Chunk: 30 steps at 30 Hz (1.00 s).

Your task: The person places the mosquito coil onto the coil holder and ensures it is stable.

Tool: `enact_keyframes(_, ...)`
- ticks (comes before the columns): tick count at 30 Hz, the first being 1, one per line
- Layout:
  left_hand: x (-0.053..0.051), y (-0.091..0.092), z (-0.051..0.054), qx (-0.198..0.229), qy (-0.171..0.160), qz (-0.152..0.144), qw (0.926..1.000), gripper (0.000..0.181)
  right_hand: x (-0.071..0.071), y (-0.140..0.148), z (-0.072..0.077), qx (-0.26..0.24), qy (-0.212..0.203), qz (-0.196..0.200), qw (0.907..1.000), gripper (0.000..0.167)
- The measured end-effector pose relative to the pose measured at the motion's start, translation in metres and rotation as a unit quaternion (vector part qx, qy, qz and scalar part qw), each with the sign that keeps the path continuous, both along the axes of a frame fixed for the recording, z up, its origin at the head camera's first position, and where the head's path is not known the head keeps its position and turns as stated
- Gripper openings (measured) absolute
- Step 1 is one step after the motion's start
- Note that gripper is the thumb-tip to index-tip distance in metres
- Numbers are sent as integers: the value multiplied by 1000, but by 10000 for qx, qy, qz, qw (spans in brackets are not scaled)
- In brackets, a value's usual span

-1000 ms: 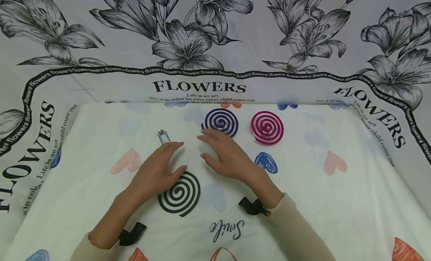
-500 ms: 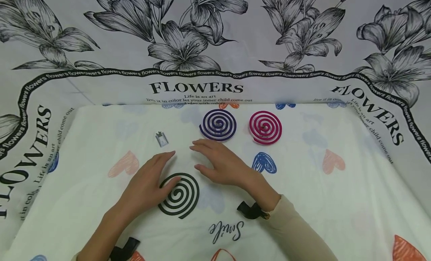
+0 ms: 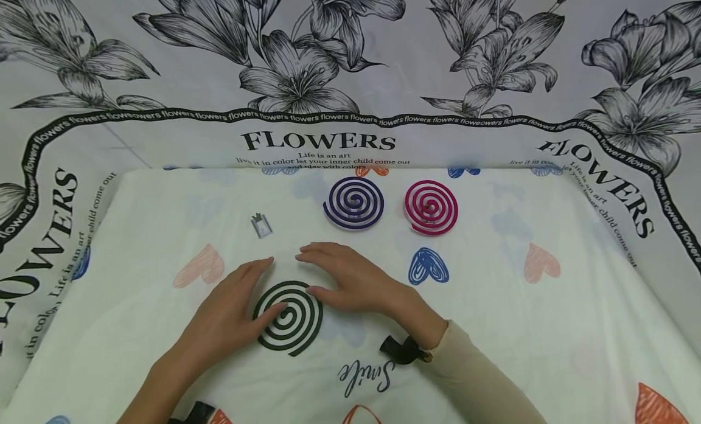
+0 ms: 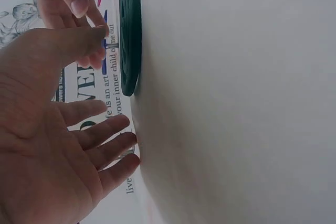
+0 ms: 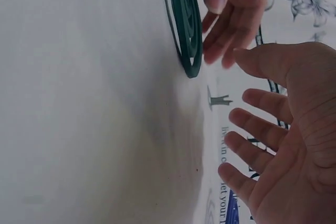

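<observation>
A dark green mosquito coil (image 3: 288, 317) lies flat on the white cloth. My left hand (image 3: 227, 308) hovers at its left, thumb over the coil and fingers extended. From the right, my right hand (image 3: 350, 281) reaches in with fingers spread and thumb near the coil's upper edge. Both palms show nothing held; in the left wrist view, the green coil (image 4: 131, 35) is seen edge-on beyond my thumb. Farther back sits a small metal coil stand (image 3: 261, 225), its prongs upright in the right wrist view. A purple coil (image 3: 355, 203) and a magenta coil (image 3: 431, 208) are behind my right hand.
The purple and magenta coils appear raised on small supports in the left wrist view. Printed hearts and lettering mark the cloth (image 3: 493, 326). A flower-printed backdrop (image 3: 465, 141) rises behind the table's far edge. Black wrist cameras (image 3: 402, 350) hang under my wrists.
Both hands have drawn back toward me, away from the metal stand and purple coil, and now flank the green coil. The right hand has also shifted left. The coils stay in place.
</observation>
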State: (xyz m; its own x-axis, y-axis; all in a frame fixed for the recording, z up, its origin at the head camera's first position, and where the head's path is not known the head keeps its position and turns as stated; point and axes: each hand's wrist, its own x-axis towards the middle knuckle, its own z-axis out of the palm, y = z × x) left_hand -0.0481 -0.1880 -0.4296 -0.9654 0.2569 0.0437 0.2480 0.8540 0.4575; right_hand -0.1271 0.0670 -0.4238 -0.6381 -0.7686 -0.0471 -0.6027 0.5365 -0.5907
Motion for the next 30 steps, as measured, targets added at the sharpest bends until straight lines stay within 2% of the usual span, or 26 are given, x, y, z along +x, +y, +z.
enact_keyframes(7, 16, -1, 4, -190, 34, 64, 9998, 80, 2, 0, 1, 100, -113, 397, 9991, 64)
enact_keyframes(12, 24, -2, 10, -370, 239, 166, 9989, 80, 3, -2, -1, 283, -293, 513, 9979, 66)
enact_keyframes(18, 38, -4, 5, -430, 269, 324, 9982, 79, 6, -2, -1, 341, -200, 574, 9976, 65)
enact_keyframes(23, 48, -4, 2, -535, 420, 260, 9973, 79, 7, 0, -4, 413, -164, 681, 9967, 65)
enact_keyframes(30, 55, -3, 4, -556, 169, 229, 9980, 84, 6, 1, -5, 536, -140, 887, 9945, 73)
